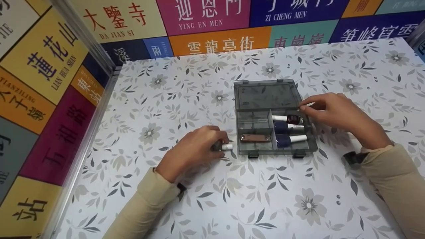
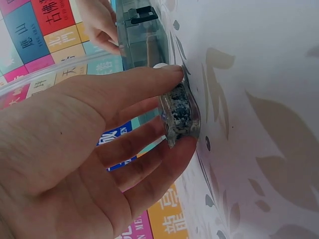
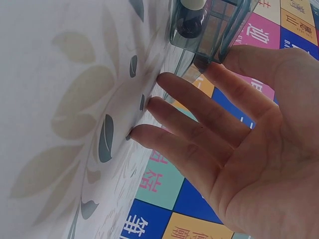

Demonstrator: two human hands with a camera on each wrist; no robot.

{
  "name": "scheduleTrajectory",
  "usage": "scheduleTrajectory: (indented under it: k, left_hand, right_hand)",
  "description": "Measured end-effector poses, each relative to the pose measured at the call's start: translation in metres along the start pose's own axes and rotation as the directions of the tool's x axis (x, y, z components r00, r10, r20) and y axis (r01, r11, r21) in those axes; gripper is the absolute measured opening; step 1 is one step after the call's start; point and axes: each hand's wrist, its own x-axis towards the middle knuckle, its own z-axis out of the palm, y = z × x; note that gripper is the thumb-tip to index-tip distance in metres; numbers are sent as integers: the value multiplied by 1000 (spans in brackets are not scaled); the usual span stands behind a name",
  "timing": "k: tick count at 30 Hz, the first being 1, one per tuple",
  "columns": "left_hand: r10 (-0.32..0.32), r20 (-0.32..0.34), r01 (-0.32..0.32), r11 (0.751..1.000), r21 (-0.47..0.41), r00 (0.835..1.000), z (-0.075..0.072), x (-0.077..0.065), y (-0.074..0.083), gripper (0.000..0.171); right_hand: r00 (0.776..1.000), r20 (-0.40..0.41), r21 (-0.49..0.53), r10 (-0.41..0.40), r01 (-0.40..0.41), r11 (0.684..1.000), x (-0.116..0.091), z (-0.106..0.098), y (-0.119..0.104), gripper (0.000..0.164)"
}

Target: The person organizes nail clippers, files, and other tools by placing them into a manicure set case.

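Observation:
A grey see-through plastic box [image 1: 255,153] lies on the table with its lid [image 1: 265,96] folded back. In its right compartment are a dark red nail polish bottle [image 1: 294,119] and two dark blue nail polish bottles [image 1: 281,127]. A nail clipper [image 1: 255,137] lies in the front left compartment. Left of the box, my left hand [image 1: 196,142] holds a glittery nail polish bottle [image 2: 180,112] with a white cap [image 1: 227,146], thumb on one side and fingers on the other. With thumb and index finger, my right hand [image 1: 338,111] pinches the box's right edge by the hinge; its other fingers [image 3: 192,142] extend toward the tabletop.
A white cloth with grey flowers and leaves [image 1: 199,199] covers the table. Colourful panels with lettering [image 1: 212,20] stand along the back and left [image 1: 46,63] edges. The box's back left compartment [image 1: 254,120] shows clear plastic dividers.

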Motion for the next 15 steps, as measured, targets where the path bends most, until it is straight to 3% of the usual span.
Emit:
scheduleTrajectory:
  k: [6,15]
  left_hand:
    - [17,-20,-17,1000,-16,1000,-5,0,0,26]
    - [121,-149,-114,992,55,981,-8,0,-1,22]
  right_hand:
    - [1000,-12,-24,-12,11,1000,0,0,-1,38]
    - [1000,6,-19,2,-2,1000,0,-1,-1,41]
